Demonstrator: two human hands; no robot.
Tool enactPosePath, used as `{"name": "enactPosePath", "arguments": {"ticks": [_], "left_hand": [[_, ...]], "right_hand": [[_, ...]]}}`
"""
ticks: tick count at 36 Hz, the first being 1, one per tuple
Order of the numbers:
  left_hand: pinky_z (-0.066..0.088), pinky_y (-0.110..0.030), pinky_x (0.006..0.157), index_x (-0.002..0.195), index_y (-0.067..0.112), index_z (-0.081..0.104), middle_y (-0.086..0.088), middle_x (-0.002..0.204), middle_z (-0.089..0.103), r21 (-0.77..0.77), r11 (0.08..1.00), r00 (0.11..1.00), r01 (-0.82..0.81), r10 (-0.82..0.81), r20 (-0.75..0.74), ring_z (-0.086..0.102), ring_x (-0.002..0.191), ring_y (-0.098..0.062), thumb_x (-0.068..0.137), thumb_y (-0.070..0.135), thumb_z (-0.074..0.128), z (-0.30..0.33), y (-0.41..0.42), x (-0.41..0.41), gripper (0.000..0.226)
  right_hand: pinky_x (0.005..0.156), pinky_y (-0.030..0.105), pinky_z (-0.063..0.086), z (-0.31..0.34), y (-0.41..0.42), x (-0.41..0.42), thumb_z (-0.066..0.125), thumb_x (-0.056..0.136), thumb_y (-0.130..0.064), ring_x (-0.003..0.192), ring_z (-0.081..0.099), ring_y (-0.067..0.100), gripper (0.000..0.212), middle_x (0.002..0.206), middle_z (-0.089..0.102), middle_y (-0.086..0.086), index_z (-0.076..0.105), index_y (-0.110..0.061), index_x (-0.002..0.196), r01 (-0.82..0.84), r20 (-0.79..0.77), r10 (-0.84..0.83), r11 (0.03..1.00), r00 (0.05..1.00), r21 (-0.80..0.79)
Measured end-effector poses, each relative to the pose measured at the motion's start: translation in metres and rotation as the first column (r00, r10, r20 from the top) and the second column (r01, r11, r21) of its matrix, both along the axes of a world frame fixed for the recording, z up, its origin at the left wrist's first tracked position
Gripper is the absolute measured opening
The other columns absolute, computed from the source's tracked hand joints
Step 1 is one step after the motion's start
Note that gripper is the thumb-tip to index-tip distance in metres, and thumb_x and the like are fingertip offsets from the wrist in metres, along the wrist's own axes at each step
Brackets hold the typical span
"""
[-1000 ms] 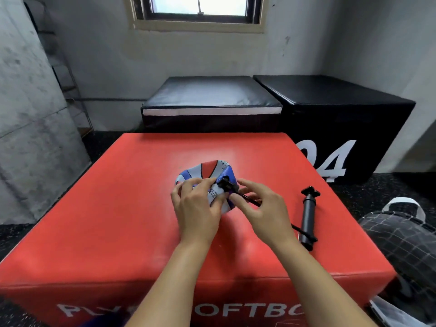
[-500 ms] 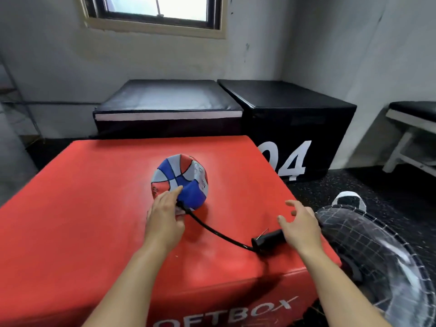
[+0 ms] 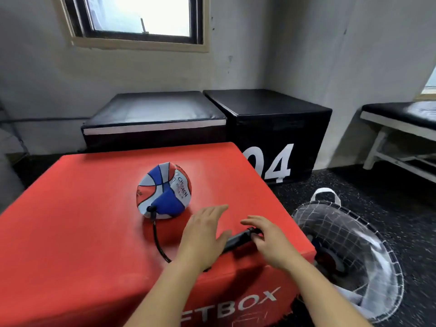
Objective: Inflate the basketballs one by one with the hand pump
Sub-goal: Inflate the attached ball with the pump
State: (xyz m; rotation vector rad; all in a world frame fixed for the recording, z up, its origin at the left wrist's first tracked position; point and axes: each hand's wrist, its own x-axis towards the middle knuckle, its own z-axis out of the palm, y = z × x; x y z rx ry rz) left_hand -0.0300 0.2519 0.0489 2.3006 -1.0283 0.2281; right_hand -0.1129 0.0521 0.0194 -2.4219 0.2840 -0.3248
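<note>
Both hands have left the ball and gone to the pump.

The half-flat basketball [image 3: 164, 190] lies alone on the red surface [image 3: 77, 223], hose [image 3: 157, 241] plugged in. The left hand [image 3: 203, 234], fingers straight, covers the pump [image 3: 238, 239]; the right hand [image 3: 269, 239] curls at its handle end, its hold unclear. Pumping can begin.

There is a single view, from a wide-angle camera worn on the person's head. It looks forward and down over both forearms onto the red box [image 3: 94, 232], which fills the lower left from close range. The view faces a corner of the room: the window [image 3: 141, 17] sits at the top edge, the black boxes [image 3: 271, 119] lie beyond the red one, and the mesh basket [image 3: 354, 244] is cut off at the lower right. Straight lines bend toward the edges.
</note>
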Motion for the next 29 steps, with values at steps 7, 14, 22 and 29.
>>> {"name": "enactPosePath", "arguments": {"ticks": [7,14,22,29], "left_hand": [[0.041,-0.038,0.111,0.154,0.033,0.045,0.008,0.146,0.059,0.312,0.946,0.987,0.091,-0.045,-0.152,0.051,0.136,-0.020,0.097,0.049,0.067,-0.034,-0.044,-0.007,0.063],[0.040,-0.036,0.108,0.144,0.033,0.058,0.007,0.138,0.064,0.253,0.962,0.983,0.106,-0.063,-0.170,0.054,0.129,-0.021,0.100,0.026,0.066,-0.043,-0.061,-0.008,0.045],[0.043,-0.026,0.092,0.126,0.030,0.067,0.009,0.117,0.070,-0.103,0.983,0.943,0.155,-0.178,-0.282,0.064,0.111,-0.017,0.092,0.012,0.072,-0.040,-0.072,-0.007,0.039],[0.047,-0.026,0.100,0.137,0.031,0.064,0.011,0.124,0.072,-0.282,0.945,0.952,0.167,-0.228,-0.203,0.064,0.114,-0.009,0.095,0.020,0.076,-0.010,-0.075,-0.031,0.045]], "right_hand": [[0.104,0.024,0.045,0.002,-0.024,-0.023,0.068,0.094,-0.007,0.112,0.059,0.008,0.040,0.126,0.057,-0.015,0.071,-0.029,0.127,0.271,0.231,-0.257,0.962,0.938,-0.027],[0.116,0.032,0.036,-0.003,-0.058,-0.037,0.064,0.102,-0.038,0.138,0.052,0.022,0.043,0.144,0.062,-0.002,0.059,-0.030,0.145,0.287,-0.194,-0.283,0.958,0.939,-0.005],[0.101,0.033,0.052,0.029,-0.071,-0.059,0.077,0.094,-0.036,0.103,0.067,0.001,0.041,0.112,0.073,-0.017,0.067,-0.044,0.132,0.190,0.101,-0.215,0.958,0.971,0.214],[0.100,0.012,0.044,0.054,-0.037,-0.060,0.075,0.097,-0.029,0.114,0.059,-0.004,0.053,0.125,0.066,-0.016,0.059,-0.032,0.147,0.094,0.192,-0.103,0.994,0.976,0.055]]}}
